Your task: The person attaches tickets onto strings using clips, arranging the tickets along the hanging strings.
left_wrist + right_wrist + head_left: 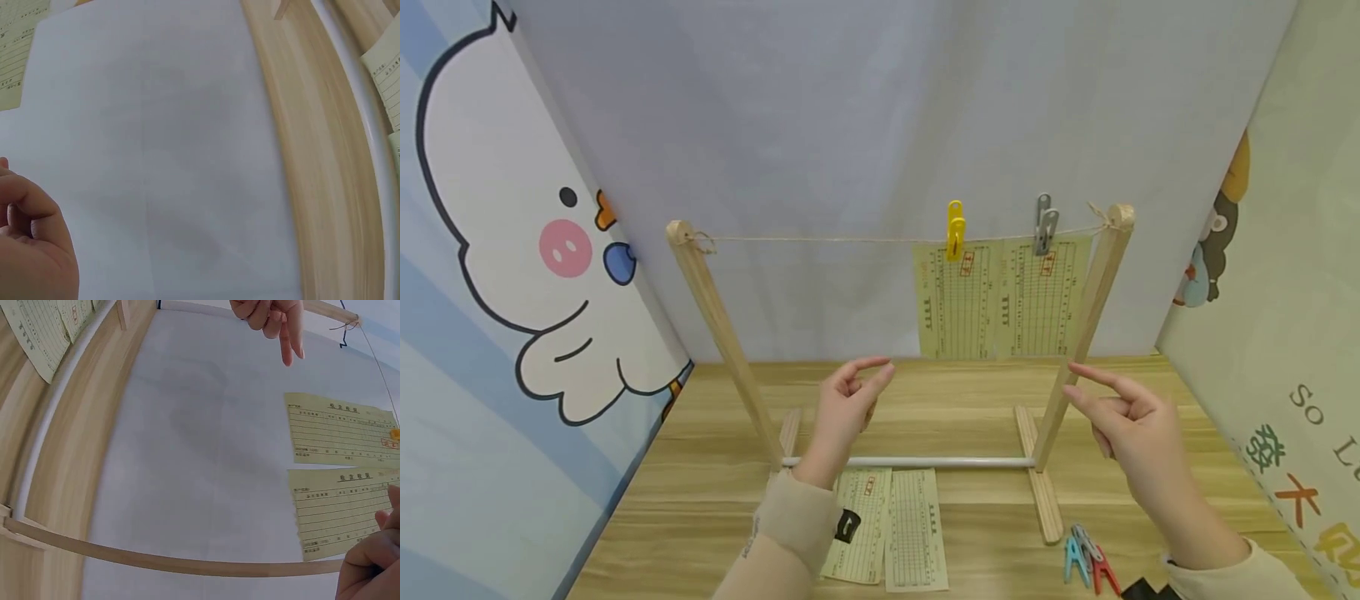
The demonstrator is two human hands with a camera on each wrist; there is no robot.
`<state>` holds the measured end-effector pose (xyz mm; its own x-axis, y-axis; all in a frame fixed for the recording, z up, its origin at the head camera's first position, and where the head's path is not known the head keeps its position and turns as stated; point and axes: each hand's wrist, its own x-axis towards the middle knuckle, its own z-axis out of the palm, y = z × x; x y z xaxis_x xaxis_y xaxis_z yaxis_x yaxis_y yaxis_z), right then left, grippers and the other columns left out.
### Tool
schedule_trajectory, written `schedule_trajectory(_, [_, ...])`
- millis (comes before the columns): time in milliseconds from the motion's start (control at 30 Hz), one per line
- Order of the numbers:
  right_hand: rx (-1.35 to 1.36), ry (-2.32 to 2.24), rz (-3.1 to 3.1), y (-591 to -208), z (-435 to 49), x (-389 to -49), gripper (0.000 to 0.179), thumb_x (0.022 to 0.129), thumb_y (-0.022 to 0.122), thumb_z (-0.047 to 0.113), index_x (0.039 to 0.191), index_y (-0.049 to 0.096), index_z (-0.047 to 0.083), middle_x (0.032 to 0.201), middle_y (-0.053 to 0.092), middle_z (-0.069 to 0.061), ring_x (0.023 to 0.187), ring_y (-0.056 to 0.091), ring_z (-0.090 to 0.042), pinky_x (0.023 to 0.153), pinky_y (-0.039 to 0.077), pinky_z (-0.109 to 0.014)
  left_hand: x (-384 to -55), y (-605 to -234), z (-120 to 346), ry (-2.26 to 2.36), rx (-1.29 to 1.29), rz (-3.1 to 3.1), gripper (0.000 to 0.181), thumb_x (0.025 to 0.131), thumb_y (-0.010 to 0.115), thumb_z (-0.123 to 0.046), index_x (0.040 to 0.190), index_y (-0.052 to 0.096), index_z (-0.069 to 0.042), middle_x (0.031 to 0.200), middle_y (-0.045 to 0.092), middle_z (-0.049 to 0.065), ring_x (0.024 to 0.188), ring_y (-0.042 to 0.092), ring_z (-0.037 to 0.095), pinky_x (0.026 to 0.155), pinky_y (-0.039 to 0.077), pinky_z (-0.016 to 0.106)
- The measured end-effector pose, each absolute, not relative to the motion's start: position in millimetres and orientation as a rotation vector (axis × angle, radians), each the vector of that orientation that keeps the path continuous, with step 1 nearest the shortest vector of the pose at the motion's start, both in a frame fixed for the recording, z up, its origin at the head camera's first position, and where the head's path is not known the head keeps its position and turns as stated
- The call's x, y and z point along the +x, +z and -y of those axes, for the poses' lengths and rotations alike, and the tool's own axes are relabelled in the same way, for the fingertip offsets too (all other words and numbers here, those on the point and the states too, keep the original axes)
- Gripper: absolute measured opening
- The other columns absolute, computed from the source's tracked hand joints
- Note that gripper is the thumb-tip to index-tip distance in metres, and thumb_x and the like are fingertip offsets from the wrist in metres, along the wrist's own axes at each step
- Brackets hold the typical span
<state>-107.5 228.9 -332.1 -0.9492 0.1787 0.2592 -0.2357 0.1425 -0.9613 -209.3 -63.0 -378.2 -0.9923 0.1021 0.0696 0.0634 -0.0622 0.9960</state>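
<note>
My left hand [847, 408] hovers in front of the wooden rack, thumb and index finger held out, holding nothing. My right hand [1138, 433] is in the air near the right post [1086, 333], likewise holding nothing, its other fingers loosely bent. From the string [820, 240] hang two yellow printed paper slips side by side. A yellow clothespin [955, 231] clips the left slip [958, 321]; a grey clothespin [1045, 229] clips the right slip [1037, 321]. Both hands are apart from them. Two more slips [917, 533] lie on the table, one partly covered by the left forearm.
Several loose clothespins [1078, 560], blue, grey and red, lie at the front right beside the rack's foot [1041, 500]. A white bar [940, 462] joins the posts low down. Behind hangs a pale cloth [812, 125]; printed panels stand at both sides.
</note>
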Motion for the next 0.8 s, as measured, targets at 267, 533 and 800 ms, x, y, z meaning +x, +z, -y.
schedule_trajectory(267, [-0.104, 1.989, 2.065, -368, -236, -99, 0.025, 0.096, 0.065, 0.012, 0.109, 0.072, 0.033, 0.044, 0.039, 0.009, 0.040, 0.020, -0.021, 0.040, 0.011, -0.040, -207, -406, 66, 2.224, 0.199, -2.114, 0.036, 0.093, 0.070, -0.027, 0.125, 0.065, -0.011, 0.055, 0.046, -0.007, 0.042, 0.033, 0.005, 0.042, 0.031, 0.019])
schedule_trajectory(533, [-0.363, 2.075, 2.101, -403, -247, -85, 0.022, 0.095, 0.068, 0.020, 0.102, 0.070, 0.040, 0.046, 0.042, 0.009, 0.041, 0.019, -0.019, 0.042, 0.013, -0.039, -200, -443, 62, 2.131, 0.162, -2.113, 0.042, 0.092, 0.071, -0.036, 0.128, 0.064, -0.016, 0.056, 0.046, -0.007, 0.042, 0.030, 0.005, 0.042, 0.029, 0.020])
schedule_trajectory(800, [-0.621, 2.111, 2.222, -439, -256, -77, 0.021, 0.093, 0.070, 0.029, 0.095, 0.067, 0.050, 0.048, 0.043, 0.008, 0.039, 0.027, -0.006, 0.040, 0.019, -0.033, -194, -478, 61, 2.035, 0.128, -2.146, 0.044, 0.092, 0.070, -0.034, 0.132, 0.063, -0.016, 0.055, 0.046, -0.008, 0.043, 0.030, 0.004, 0.041, 0.028, 0.018])
